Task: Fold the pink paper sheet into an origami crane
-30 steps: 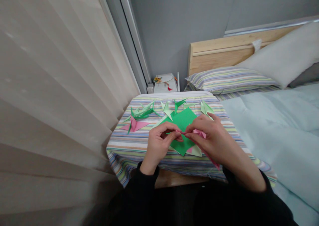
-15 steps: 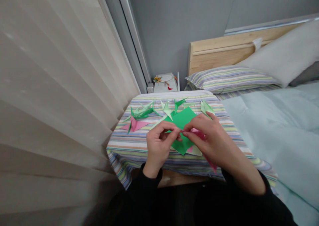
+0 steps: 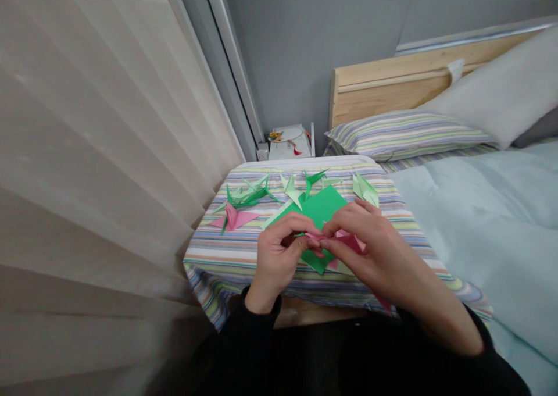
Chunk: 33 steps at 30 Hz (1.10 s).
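Note:
Between my two hands is a piece of pink folded paper [image 3: 350,241], partly hidden behind my right fingers. My left hand [image 3: 279,252] pinches its left tip between thumb and forefinger. Close against it, my right hand [image 3: 370,239] grips the same paper, and a pink point hangs out below the palm. Underneath lie green paper sheets [image 3: 320,205] with paler and pink ones partly covered. A pink paper crane [image 3: 234,217] rests to the left, beside several green paper cranes [image 3: 250,195]. Another pale green folded paper [image 3: 365,190] lies beyond my right hand.
A striped cloth [image 3: 226,245] covers the small table. On the left hangs a pale curtain [image 3: 108,152]. To the right is a bed with a light blue quilt [image 3: 479,210] and a striped pillow [image 3: 414,134]. Behind the table stands a white shelf [image 3: 290,143] with small items.
My fingertips have shifted slightly down, and more pink paper shows between them. The right hand has moved a little right and down, its wrist lower.

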### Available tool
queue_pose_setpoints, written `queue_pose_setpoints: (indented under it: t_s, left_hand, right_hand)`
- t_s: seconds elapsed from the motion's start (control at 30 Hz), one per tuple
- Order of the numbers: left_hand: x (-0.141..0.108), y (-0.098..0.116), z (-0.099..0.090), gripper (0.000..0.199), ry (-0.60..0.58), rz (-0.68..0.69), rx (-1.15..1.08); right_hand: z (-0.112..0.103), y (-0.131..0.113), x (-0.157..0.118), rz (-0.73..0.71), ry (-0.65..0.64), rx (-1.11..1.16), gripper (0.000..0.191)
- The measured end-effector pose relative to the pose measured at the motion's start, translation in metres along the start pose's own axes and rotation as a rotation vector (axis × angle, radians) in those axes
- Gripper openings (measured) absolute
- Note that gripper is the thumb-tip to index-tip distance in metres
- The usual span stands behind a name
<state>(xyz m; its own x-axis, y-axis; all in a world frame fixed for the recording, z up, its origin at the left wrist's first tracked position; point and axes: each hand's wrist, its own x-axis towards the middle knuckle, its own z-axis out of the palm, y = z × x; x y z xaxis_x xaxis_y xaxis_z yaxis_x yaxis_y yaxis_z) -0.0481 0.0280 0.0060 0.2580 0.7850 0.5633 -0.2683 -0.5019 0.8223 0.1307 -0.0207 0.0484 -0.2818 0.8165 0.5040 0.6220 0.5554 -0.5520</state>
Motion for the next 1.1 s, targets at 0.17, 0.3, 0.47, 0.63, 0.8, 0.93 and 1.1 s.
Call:
queue_pose_setpoints:
  t_s: [0.17, 0.3, 0.47, 0.63, 0.8, 0.93, 1.1]
  left_hand:
    - [-0.001, 0.003, 0.001, 0.007, 0.014, -0.016, 0.012]
    - [-0.001, 0.004, 0.003, 0.009, 0.044, -0.026, 0.02]
    - [-0.001, 0.007, 0.006, 0.004, 0.066, -0.039, -0.011]
    - [-0.001, 0.011, 0.008, 0.011, 0.101, -0.093, -0.05]
    - [0.0, 0.008, 0.007, 0.015, 0.083, -0.088, -0.072]
    - [0.001, 0.004, 0.006, 0.011, 0.069, -0.062, -0.091]
    - [0.002, 0.001, 0.007, 0.006, 0.069, -0.067, -0.114]
  right_hand:
    - [0.0, 0.001, 0.0, -0.006, -0.002, 0.01, 0.014]
    - [0.0, 0.001, 0.0, -0.006, -0.005, 0.017, 0.015]
    - [-0.001, 0.0, 0.0, -0.023, 0.005, 0.02, 0.016]
    - [-0.002, -0.003, -0.001, -0.048, 0.009, -0.011, 0.017]
    - [-0.002, -0.001, 0.0, -0.048, 0.003, -0.046, 0.016]
    - [-0.002, 0.001, 0.0, -0.046, 0.015, -0.087, 0.015]
    - [-0.002, 0.0, -0.001, -0.055, 0.04, -0.183, 0.015]
